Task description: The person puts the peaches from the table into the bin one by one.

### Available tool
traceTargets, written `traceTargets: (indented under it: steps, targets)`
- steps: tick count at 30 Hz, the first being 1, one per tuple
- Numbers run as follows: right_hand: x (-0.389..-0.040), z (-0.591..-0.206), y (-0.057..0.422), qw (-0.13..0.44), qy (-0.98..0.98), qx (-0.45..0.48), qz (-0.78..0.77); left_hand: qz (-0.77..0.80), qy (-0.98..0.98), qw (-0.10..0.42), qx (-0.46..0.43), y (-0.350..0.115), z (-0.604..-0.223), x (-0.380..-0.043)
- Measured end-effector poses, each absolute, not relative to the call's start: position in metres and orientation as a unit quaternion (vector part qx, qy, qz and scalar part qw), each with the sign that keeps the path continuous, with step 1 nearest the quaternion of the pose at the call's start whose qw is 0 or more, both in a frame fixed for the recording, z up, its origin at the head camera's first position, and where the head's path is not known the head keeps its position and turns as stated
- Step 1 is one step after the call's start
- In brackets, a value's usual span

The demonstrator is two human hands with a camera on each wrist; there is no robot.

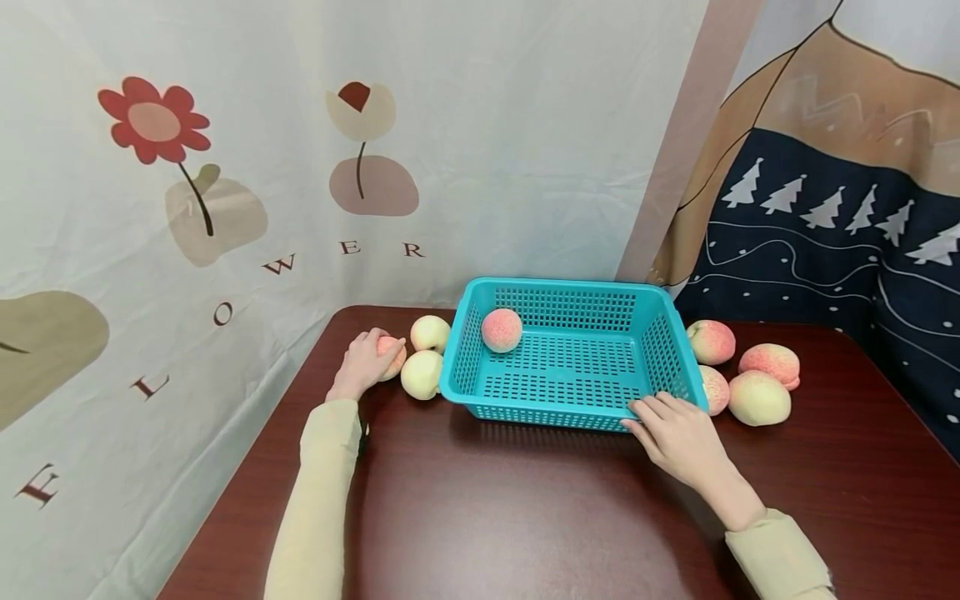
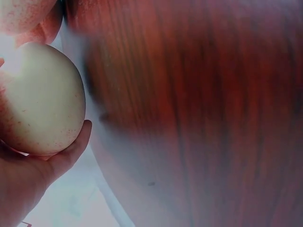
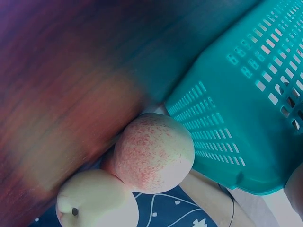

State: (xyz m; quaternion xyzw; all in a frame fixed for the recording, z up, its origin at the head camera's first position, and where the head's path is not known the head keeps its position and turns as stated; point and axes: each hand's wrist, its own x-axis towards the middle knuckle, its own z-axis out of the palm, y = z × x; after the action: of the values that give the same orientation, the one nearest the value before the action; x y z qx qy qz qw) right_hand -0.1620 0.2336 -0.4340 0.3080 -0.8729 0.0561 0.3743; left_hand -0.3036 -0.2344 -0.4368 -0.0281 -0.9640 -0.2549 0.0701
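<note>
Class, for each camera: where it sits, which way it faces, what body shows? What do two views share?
Head: on the head, facing forward and down at the turquoise basket; left hand, right hand and sleeves show.
Left wrist: on that wrist, facing the held peach and tabletop; part of left hand shows.
Right wrist: on that wrist, facing peaches beside the basket; a sliver of right hand shows.
Shared: head and right wrist both show the basket.
</note>
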Motion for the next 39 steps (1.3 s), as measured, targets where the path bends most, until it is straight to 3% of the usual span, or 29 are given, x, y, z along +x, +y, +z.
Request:
traceTargets:
  steps: [10, 23, 39]
  targets:
    - [-0.162, -0.434, 0.233, 0.376, -0.872, 0.308, 0.055, -0.244, -0.965, 0.092, -0.014, -0.237, -0.425, -0.302]
    - [-0.162, -0.433, 0.233, 0.371, -0.875, 0.307, 0.054, -0.239, -0.952, 0.179, -0.065, -0.212, -0.388, -0.298]
    - [-0.161, -0.433, 0.233, 0.37, -0.876, 0.306, 0.053, -0.199, -0.954, 0.179, -0.138, -0.156, -0.341, -0.289]
